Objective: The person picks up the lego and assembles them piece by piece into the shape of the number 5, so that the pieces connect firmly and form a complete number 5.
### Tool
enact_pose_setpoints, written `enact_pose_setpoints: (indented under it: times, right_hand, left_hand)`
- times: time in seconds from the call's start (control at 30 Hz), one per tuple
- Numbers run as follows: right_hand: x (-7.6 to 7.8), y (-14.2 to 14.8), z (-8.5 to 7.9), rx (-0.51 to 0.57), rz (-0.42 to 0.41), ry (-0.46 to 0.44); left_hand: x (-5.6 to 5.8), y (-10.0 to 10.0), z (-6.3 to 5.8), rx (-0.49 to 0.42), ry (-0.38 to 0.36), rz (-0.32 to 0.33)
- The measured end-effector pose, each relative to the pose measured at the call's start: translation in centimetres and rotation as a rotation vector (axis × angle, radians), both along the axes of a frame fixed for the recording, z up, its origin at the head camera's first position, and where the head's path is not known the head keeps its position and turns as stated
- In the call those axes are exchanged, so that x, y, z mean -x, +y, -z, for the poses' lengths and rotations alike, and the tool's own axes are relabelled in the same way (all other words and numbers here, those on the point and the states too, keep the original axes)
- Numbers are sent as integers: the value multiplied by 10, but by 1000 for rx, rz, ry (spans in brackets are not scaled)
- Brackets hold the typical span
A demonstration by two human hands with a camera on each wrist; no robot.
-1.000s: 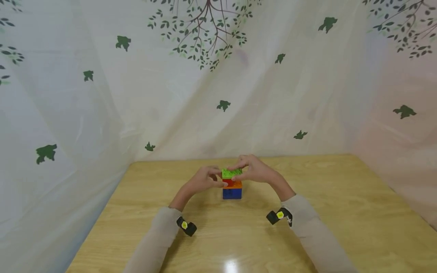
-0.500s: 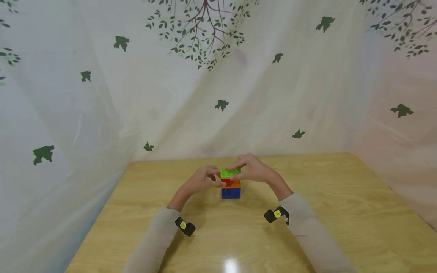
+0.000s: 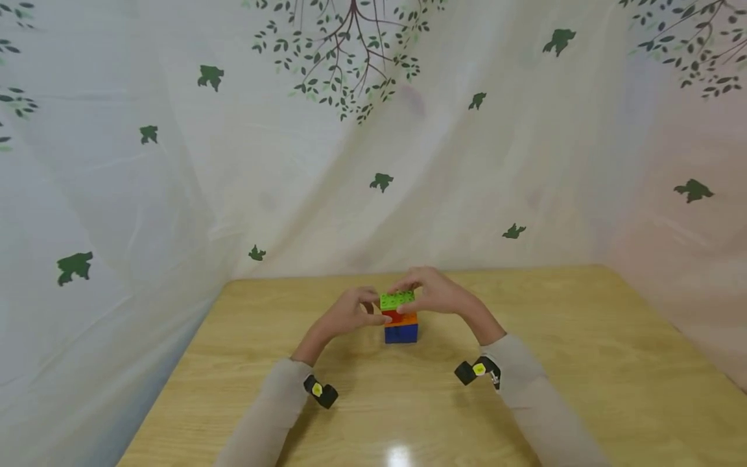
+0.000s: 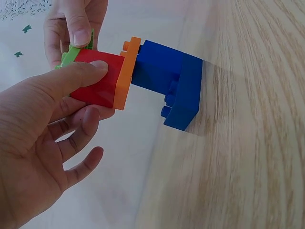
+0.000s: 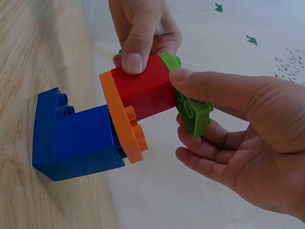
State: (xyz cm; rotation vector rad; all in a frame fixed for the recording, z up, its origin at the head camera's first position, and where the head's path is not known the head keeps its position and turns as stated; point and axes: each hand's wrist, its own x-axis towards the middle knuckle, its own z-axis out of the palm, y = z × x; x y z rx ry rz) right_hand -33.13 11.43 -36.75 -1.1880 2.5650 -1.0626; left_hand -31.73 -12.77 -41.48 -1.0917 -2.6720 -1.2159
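A stack of toy building bricks stands on the table. A blue brick lies lowest, with a second blue brick on it. Above come an orange plate, a red brick and, on top, a green plate that overhangs one side. My left hand pinches the red brick, thumb on its near face. From the other side my right hand pinches the overhanging part of the green plate between thumb and fingers. In the right wrist view the orange plate tilts against the upper blue brick, with blue studs showing in a gap.
The wooden table reaches back to a pale cloth backdrop printed with leaves and birds. Each sleeve carries a black wrist camera, one at the left and one at the right.
The stack's upper part has leaned slightly left over the blue bricks. Both hands keep their grips, and the head view has shifted a little.
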Motion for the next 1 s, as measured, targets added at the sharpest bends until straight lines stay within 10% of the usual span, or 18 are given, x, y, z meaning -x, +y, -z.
enact_pose_setpoints:
  times: [1.0]
  right_hand:
    - [2, 6, -7, 30, 1, -104]
  left_hand:
    - [3, 5, -10, 79, 20, 0]
